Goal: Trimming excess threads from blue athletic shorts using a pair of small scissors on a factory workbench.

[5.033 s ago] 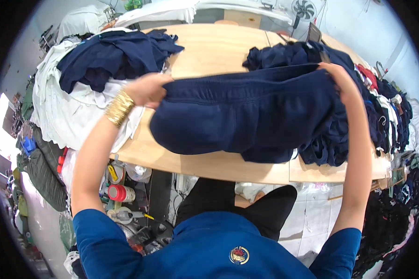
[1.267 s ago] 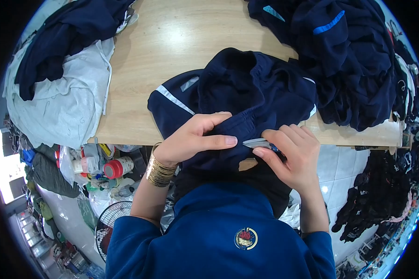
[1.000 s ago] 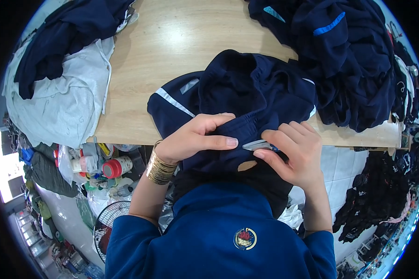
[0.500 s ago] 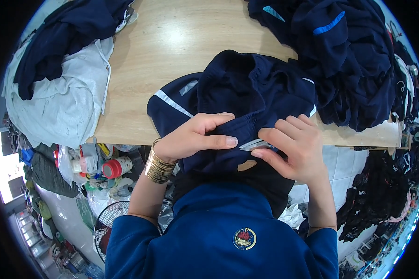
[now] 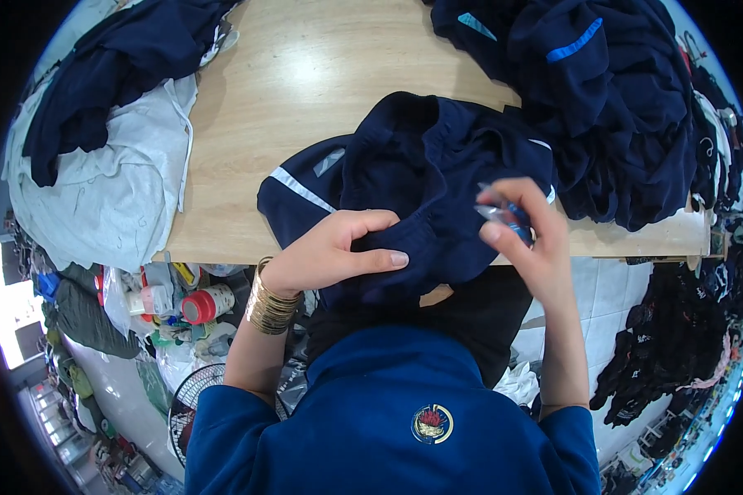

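Observation:
A navy garment with a gathered elastic waistband and pale stripes (image 5: 466, 169) lies at the near edge of the table, its waist opening facing up. My left hand (image 5: 338, 252) is closed on the near side of the waistband, with the thumb on top and the fingers partly hidden behind the cloth. Above the garment's right side, my right hand (image 5: 541, 239) is closed around small thread snips (image 5: 504, 218) with a blue part showing. The snips' metal blades point left, apart from the waistband, and are a little blurred.
The wooden table (image 5: 297, 74) carries a heap of navy garments (image 5: 611, 124) on the right. White cloth (image 5: 132, 190) and navy cloth (image 5: 132, 74) are piled on the left. Below the left edge are a red-lidded container (image 5: 206, 304) and a fan (image 5: 194, 404); dark clothes (image 5: 664, 338) lie lower right.
My right hand has lifted the snips up and right, away from the waistband. My left hand has shifted slightly left, still gripping the cloth.

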